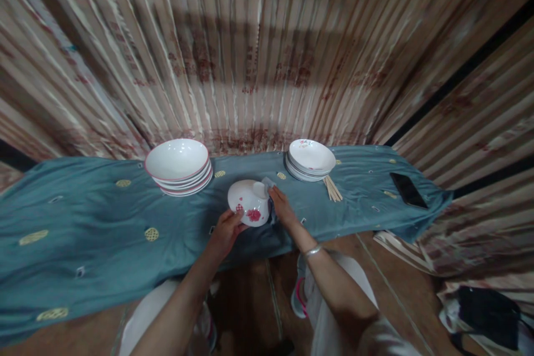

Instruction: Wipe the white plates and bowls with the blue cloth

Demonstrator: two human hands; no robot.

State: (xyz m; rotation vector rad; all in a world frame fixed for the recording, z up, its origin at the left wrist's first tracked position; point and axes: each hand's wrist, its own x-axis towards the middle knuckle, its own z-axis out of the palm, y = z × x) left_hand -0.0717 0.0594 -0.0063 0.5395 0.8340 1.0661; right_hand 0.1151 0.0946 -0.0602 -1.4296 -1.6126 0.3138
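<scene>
A white bowl [246,194] with red flower prints is tipped on its side above the cloth, its foot ring turned up and to the right. My left hand [229,228] grips its lower left rim, thumb on the outer wall. My right hand [281,204] is closed on a greyish cloth [269,183] pressed against the bowl near its foot; part of the cloth is hidden behind the fingers. Behind to the left stands a stack of white bowls [177,161] with red rims. At the back right is a stack of white dishes [311,157], the top one flower-printed.
Several wooden chopsticks [332,189] stick out from beside the right stack. A black phone [408,190] lies at the right end of the teal-covered table [125,222]. Pleated curtains [258,67] hang close behind. A dark bag [488,314] rests on the floor at lower right.
</scene>
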